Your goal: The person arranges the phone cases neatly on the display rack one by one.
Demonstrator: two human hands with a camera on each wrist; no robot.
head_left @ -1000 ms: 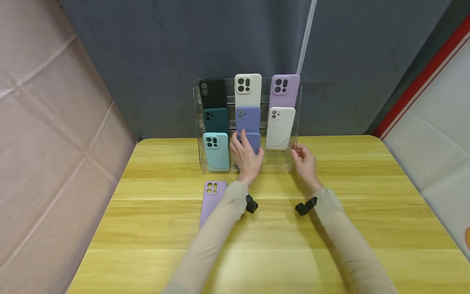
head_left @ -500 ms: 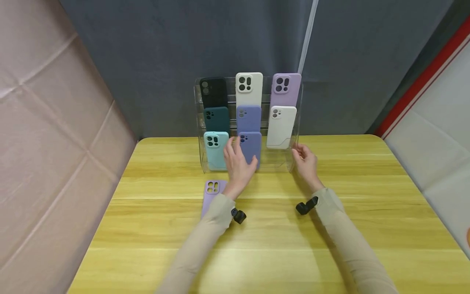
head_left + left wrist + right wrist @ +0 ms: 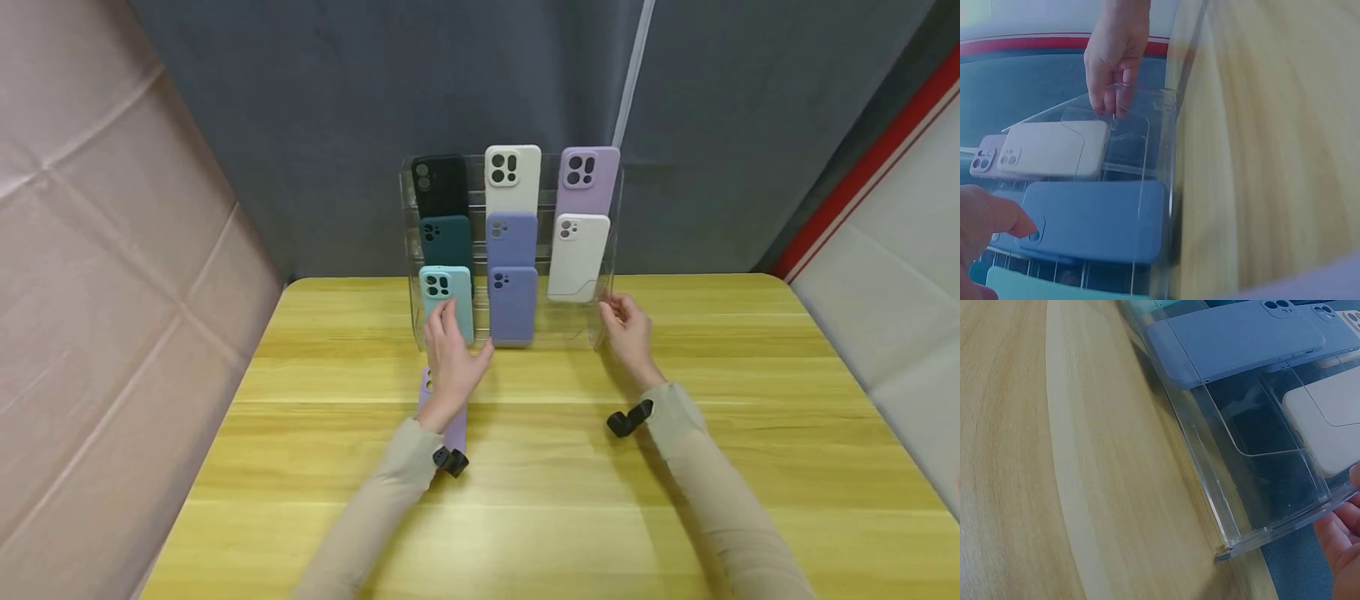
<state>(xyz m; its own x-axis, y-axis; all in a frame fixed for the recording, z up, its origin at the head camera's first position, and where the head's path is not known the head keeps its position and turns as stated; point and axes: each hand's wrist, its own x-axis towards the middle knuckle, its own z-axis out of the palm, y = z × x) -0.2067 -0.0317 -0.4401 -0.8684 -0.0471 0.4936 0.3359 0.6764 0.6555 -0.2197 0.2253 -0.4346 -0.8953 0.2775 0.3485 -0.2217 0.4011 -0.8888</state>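
wooden table (image 3: 675,500): left fingers (image 3: 448,321) relaxed, loose; right fingers (image 3: 611,310) gripping acrylic rack (image 3: 609,242).

A light wooden table (image 3: 675,500) stands against a dark grey fabric backdrop (image 3: 300,100), flanked by a pink quilted panel (image 3: 97,275).

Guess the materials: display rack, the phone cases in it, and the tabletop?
Display rack: clear acrylic by the look, glossy; the cases and the wall show straight through it, edges catch light.
Blue phone case and its neighbours: probably soft silicone or matte plastic; flat even colour, no glare, rounded corners.
Tabletop: yellow wood-grain surface, slight sheen; solid wood or laminate, cannot tell.
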